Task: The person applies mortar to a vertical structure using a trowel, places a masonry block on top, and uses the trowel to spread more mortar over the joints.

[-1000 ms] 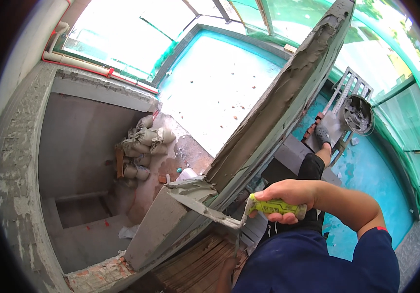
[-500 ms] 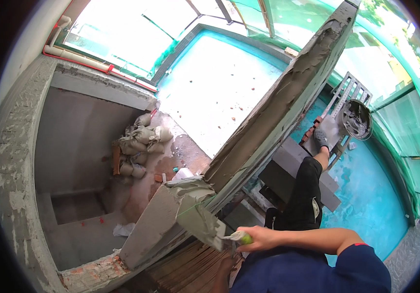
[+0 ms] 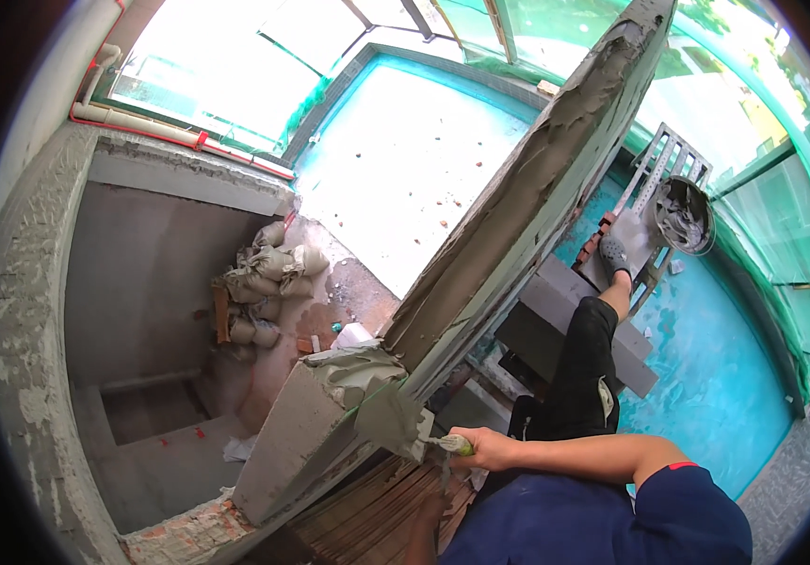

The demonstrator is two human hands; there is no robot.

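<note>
My right hand (image 3: 485, 448) is closed around the green handle of a trowel (image 3: 391, 421). The blade, coated in grey mortar, lies at the near corner of a wall end, by a thin green string (image 3: 367, 403). Wet mortar (image 3: 360, 367) covers the top of that end block (image 3: 297, 433). From there a long wall top runs away to the upper right, spread with smoothed mortar (image 3: 509, 198). My left hand (image 3: 436, 501) is low beside the trowel, in shadow; its fingers are hard to make out.
A bucket of mortar (image 3: 683, 215) stands on a metal-framed platform (image 3: 659, 169), where my foot rests. Grey blocks (image 3: 584, 315) sit beside my leg. Filled sacks (image 3: 268, 268) are piled below on the left, near a deep recess (image 3: 155, 410). Green netting (image 3: 772, 217) hangs on the right.
The trowel blade has turned and tilted at the wall corner, its face now darker. My right hand has moved slightly with it. The whole view has shifted a little.
</note>
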